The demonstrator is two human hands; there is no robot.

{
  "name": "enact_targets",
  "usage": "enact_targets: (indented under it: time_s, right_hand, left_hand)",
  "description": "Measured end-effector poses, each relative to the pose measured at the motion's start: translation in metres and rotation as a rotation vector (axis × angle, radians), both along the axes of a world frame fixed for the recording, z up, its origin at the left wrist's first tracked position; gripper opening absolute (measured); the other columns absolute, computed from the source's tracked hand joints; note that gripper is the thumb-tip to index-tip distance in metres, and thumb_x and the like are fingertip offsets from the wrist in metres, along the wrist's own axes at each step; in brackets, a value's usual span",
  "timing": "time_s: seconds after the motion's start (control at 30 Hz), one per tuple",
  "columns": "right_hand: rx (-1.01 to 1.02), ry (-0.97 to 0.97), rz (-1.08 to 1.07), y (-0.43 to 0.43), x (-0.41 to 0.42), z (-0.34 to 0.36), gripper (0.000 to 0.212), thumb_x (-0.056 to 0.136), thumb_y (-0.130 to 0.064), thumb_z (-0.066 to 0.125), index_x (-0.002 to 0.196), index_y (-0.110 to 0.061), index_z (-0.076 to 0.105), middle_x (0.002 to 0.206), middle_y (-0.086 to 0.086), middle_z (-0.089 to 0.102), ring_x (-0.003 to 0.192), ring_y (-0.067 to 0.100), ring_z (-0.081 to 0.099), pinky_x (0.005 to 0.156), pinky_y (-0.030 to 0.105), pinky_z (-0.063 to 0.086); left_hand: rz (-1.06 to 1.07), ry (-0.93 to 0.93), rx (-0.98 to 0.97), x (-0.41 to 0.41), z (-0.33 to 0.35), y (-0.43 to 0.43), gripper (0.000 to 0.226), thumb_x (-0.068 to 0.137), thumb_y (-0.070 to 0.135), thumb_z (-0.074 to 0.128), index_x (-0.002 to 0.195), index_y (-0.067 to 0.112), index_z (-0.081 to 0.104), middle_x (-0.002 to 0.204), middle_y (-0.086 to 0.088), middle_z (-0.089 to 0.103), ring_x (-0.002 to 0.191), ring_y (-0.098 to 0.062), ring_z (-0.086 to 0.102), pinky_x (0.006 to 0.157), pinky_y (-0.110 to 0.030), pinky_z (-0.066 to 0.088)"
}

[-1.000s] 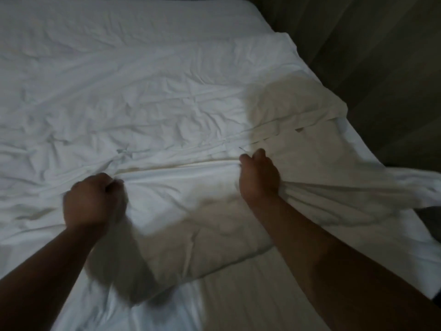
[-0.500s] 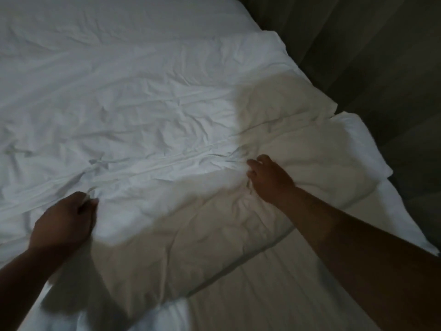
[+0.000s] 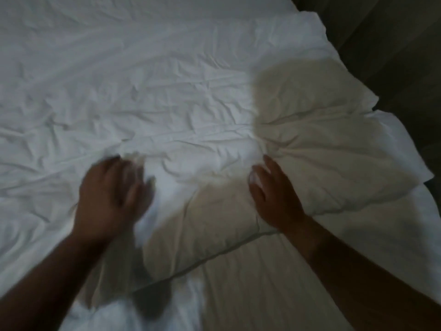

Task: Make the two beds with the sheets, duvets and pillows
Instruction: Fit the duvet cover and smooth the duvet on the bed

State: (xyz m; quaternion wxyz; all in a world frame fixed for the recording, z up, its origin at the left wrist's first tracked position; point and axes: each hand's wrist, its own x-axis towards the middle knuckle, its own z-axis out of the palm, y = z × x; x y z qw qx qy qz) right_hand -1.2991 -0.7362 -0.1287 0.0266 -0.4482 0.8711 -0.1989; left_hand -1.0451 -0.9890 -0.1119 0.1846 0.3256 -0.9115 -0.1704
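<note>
Head view: your left hand [image 3: 112,197], blurred, lies flat with fingers spread on the white duvet [image 3: 191,111]. To its right, your right hand [image 3: 274,199] rests open-palmed, gripping nothing.

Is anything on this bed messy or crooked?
Yes. The white duvet is crumpled all over, and its near edge lies slanted across the sheet instead of straight. The left hand, blurred, and the right hand rest flat on it. Nothing looks spilled or torn.

The room is dim, and at the upper right lies a dark stretch [image 3: 393,44], floor or curtain unclear.
</note>
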Motion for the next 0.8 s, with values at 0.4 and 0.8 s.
enact_targets:
  time_s: [0.4,0.8]
  right_hand:
    - [0.269,0.212,0.274,0.068,0.081,-0.016,0.079,0.075,-0.050,0.064,0.145,-0.018,0.048,0.152,0.015,0.040,0.138,0.036,0.040,0.109,0.052,0.034]
    - [0.324,0.035,0.403,0.008,0.050,-0.013,0.042,0.073,-0.013,0.067,0.115,-0.018,0.073,0.096,0.014,0.071,0.087,0.036,0.068,0.074,0.040,0.055]
  left_hand:
    - [-0.062,-0.364,-0.021,0.171,-0.053,0.119,0.075,0.080,0.051,0.053,0.131,-0.003,0.058,0.139,-0.027,0.052,0.127,-0.044,0.051,0.106,-0.055,0.035]
    - [-0.073,-0.288,-0.014,0.111,-0.035,0.080,0.052,0.072,0.053,0.046,0.083,0.013,0.078,0.074,-0.011,0.073,0.060,-0.036,0.070,0.049,-0.040,0.054]
